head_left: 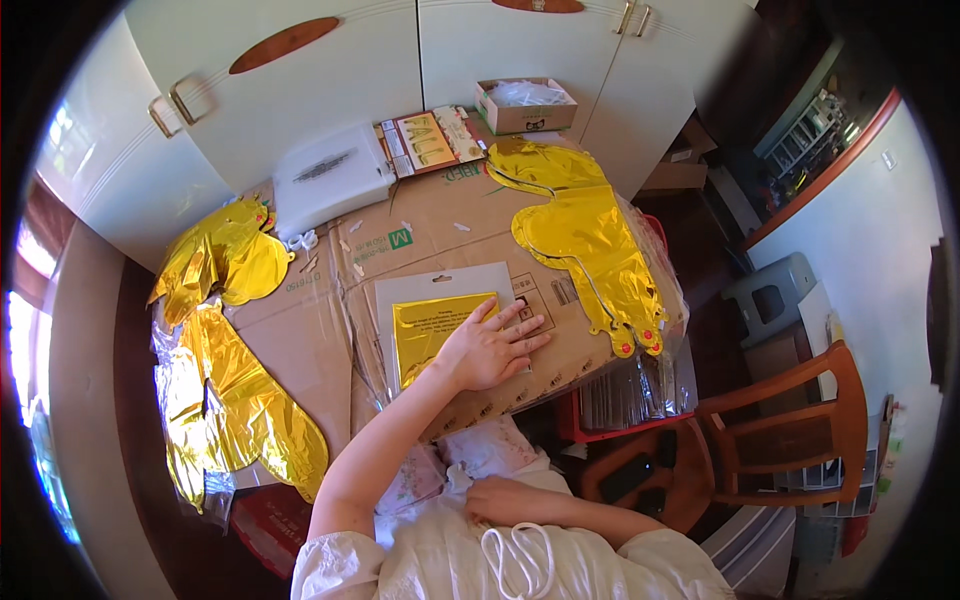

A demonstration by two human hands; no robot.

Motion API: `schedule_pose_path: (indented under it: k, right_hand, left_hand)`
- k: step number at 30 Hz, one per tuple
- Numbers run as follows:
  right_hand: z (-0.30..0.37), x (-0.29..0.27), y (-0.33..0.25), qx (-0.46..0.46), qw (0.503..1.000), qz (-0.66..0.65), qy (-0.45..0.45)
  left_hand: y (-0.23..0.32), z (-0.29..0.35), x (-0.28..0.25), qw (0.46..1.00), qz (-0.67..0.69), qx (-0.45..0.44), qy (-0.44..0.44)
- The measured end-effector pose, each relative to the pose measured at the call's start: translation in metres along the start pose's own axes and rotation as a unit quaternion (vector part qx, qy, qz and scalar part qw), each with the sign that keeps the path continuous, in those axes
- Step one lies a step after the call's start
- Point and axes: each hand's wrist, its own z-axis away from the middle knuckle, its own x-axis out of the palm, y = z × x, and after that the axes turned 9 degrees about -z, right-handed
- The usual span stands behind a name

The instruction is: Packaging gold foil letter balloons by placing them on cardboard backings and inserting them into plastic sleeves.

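My left hand (495,350) lies flat with its fingers spread on a clear flat package (455,281) near the front of the cardboard-covered table. Inside the package is a folded gold foil balloon (425,330), with small dark print on it. My right hand (492,498) rests low in my lap, its fingers curled; a white crumpled piece (458,478) shows beside it. What those fingers hold, if anything, is hidden.
Flat gold foil balloons (585,235) hang over the right edge; more gold foil (235,390) drapes down the left. At the back sit a white packet (330,180), printed cards (425,142) and a small box (527,118). A wooden chair (790,430) stands at the right.
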Motion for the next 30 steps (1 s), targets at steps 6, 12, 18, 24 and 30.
schedule_pose_path:
  k: [6,12,18,24,30]
  right_hand:
    - [0.02,-0.009,0.003,0.07,0.978,-0.152,-0.128]
    - [0.066,-0.167,-0.028,0.019,0.962,-0.23,0.143]
    - [0.026,-0.287,0.035,0.134,0.825,-0.28,0.473]
    - [0.008,-0.294,0.073,0.263,0.703,0.512,0.418]
    - [-0.014,-0.192,0.022,0.015,0.917,0.304,0.258]
  left_hand:
    - [0.0,0.001,0.003,0.999,0.03,-0.012,0.012]
    - [-0.017,0.016,-0.036,0.957,0.22,-0.084,0.168]
    - [-0.031,0.105,-0.076,0.979,0.132,-0.158,0.006]
    - [-0.003,0.178,-0.058,0.984,0.055,-0.167,0.03]
    - [0.012,0.159,-0.053,0.961,0.028,-0.254,0.109]
